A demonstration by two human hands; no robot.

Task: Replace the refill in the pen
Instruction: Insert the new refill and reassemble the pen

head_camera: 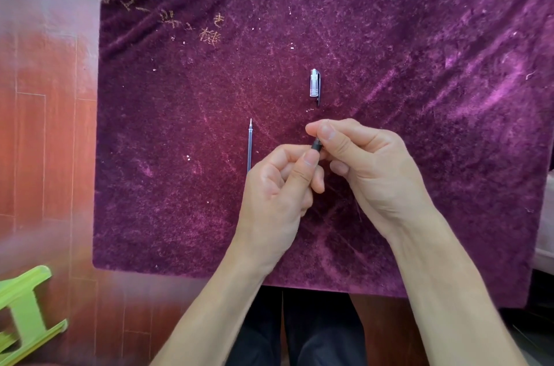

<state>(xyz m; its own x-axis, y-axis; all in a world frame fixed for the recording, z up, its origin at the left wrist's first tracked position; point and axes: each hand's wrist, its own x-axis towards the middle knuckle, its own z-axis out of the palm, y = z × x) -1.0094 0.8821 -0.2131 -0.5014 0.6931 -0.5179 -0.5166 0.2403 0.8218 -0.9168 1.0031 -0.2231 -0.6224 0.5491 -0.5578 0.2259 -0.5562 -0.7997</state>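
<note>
The pen point(316, 146) is held above the purple cloth-covered surface point(419, 65), pinched between both hands: the left hand point(278, 188) is closed on the lower barrel, the right hand point(359, 161) on the dark grip end. Most of the pen is hidden. 1 refill point(249, 145) lies just left of the hands, the cap point(314, 85) beyond them. The unscrewing or tightening step is judged underway; which cannot be told. A twist is likely needed next.

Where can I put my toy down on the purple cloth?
Bare cloth lies right of the pen cap, and left of the refill toward the cloth's edge. The middle is crowded: the left hand and right hand hold the pen there.
</note>
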